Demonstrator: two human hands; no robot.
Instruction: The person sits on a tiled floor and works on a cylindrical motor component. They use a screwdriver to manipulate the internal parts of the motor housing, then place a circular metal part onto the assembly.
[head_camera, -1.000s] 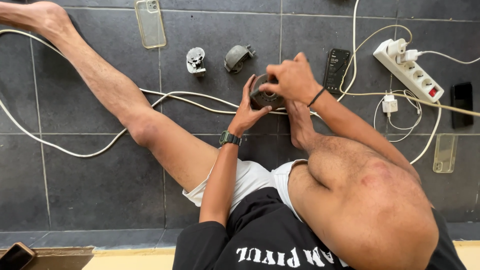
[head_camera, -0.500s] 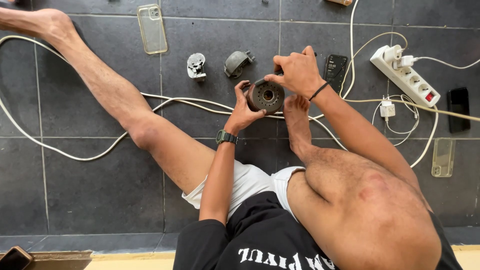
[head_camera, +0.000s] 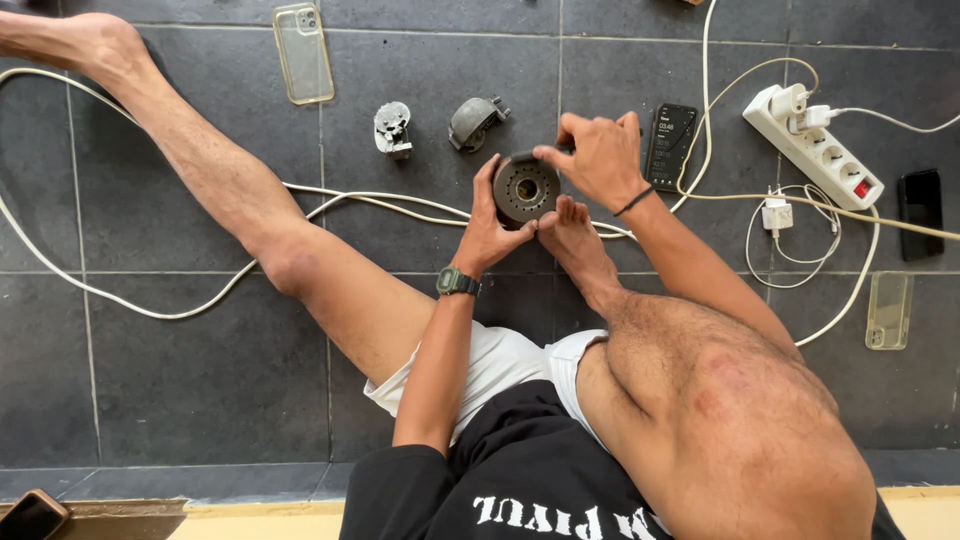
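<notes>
I sit on a dark tiled floor and hold a round dark metal part (head_camera: 525, 188) with a central hole, its flat face turned up toward me. My left hand (head_camera: 490, 225) cups it from below and the left. My right hand (head_camera: 596, 155) grips its upper right rim with fingertips. My bent right foot lies just under the part. Two other grey metal parts lie on the floor beyond it: a small one (head_camera: 392, 129) and a curved housing (head_camera: 474, 121).
A white cable (head_camera: 180, 310) snakes across the floor under my left leg. A clear phone case (head_camera: 304, 52) lies far left, a phone (head_camera: 671, 144) beside my right hand, a white power strip (head_camera: 815, 146) with a charger, another phone (head_camera: 920, 213) and a clear case (head_camera: 888, 310) at right.
The round part has been turned from edge-on, hidden in my hands, to face up. My right hand has shifted to its upper rim.
</notes>
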